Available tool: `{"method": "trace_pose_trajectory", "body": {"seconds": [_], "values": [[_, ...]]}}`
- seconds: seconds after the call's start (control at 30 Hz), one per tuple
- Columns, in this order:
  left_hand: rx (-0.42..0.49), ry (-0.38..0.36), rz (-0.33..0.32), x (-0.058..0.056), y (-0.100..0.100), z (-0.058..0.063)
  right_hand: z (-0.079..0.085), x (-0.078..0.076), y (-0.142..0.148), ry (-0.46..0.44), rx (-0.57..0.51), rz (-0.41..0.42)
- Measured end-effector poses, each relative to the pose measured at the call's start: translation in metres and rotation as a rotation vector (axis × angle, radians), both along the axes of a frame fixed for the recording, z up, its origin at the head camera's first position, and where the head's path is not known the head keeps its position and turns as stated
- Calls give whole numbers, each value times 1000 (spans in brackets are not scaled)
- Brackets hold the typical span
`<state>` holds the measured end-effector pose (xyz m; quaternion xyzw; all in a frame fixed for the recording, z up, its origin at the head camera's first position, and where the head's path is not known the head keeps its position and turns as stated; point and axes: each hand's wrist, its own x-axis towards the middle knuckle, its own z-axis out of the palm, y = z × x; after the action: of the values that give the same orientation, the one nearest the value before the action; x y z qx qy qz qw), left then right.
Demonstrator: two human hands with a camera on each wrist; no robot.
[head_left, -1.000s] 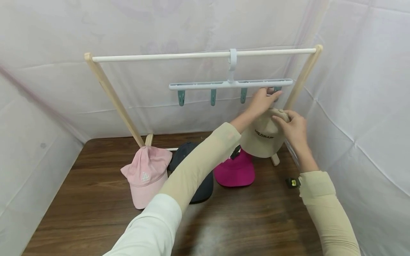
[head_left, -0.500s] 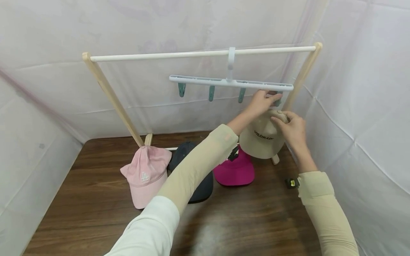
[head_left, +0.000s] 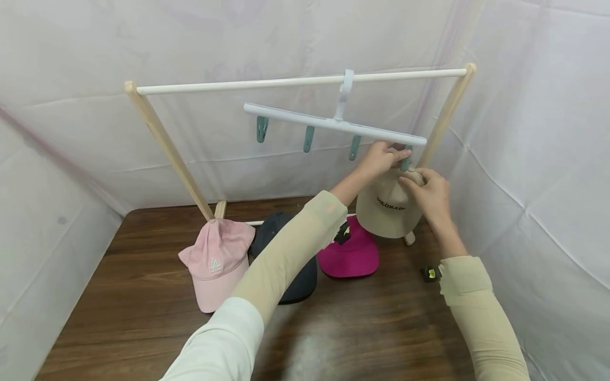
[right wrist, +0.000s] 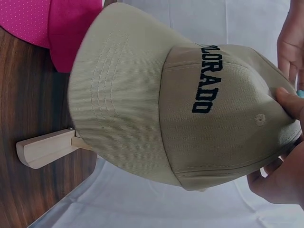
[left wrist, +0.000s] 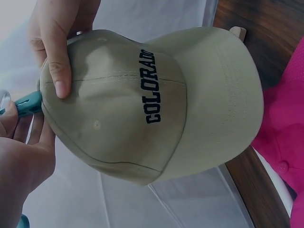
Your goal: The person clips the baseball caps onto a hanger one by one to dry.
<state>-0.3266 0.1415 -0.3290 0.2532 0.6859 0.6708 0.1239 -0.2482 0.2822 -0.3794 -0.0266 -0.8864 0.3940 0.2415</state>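
My right hand (head_left: 432, 197) pinches the crown of a beige baseball cap (head_left: 388, 211) lettered COLORADO, held up with its brim hanging down. My left hand (head_left: 378, 160) pinches the rightmost teal clip (head_left: 406, 159) of a white clip hanger (head_left: 333, 124). In the left wrist view that clip (left wrist: 29, 103) meets the top of the cap (left wrist: 118, 104), and the thumb of my right hand (left wrist: 58, 52) lies over the crown. The hanger hooks over a white rail and tilts down to the right. Its other teal clips (head_left: 308, 138) hang with nothing in them.
On the brown wooden table (head_left: 143, 317) lie a pink cap (head_left: 221, 259), a dark navy cap (head_left: 300, 280) partly behind my left sleeve, and a magenta cap (head_left: 350, 259). The rack's wooden posts (head_left: 167, 151) carry the white rail (head_left: 238, 84). White cloth walls surround the table.
The hanger has gone from nearly level to tilted, its right end pulled down and its left end raised. My hands have shifted slightly down and left with the clip and cap.
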Motion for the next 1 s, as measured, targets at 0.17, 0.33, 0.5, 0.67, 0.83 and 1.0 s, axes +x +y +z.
{"method": "trace_pose_trajectory", "body": {"seconds": [0.17, 0.33, 0.5, 0.67, 0.83, 1.0], "values": [[-43, 65, -6, -1, -6, -4, -3, -2, 1, -5, -36, -8], [-154, 180, 35, -1, -10, -5, 3, -3, 0, -22, -100, -13], [-173, 217, 55, 0, -12, -4, 10, -7, -2, 14, -82, -17], [-177, 200, 20, 6, -18, 2, 10, -7, -3, 36, -49, -14], [-207, 192, -34, 20, -29, 15, 8, -6, -3, 13, -33, 13], [-242, 251, -22, 8, -25, -4, 7, -5, 0, -23, -10, 46]]}}
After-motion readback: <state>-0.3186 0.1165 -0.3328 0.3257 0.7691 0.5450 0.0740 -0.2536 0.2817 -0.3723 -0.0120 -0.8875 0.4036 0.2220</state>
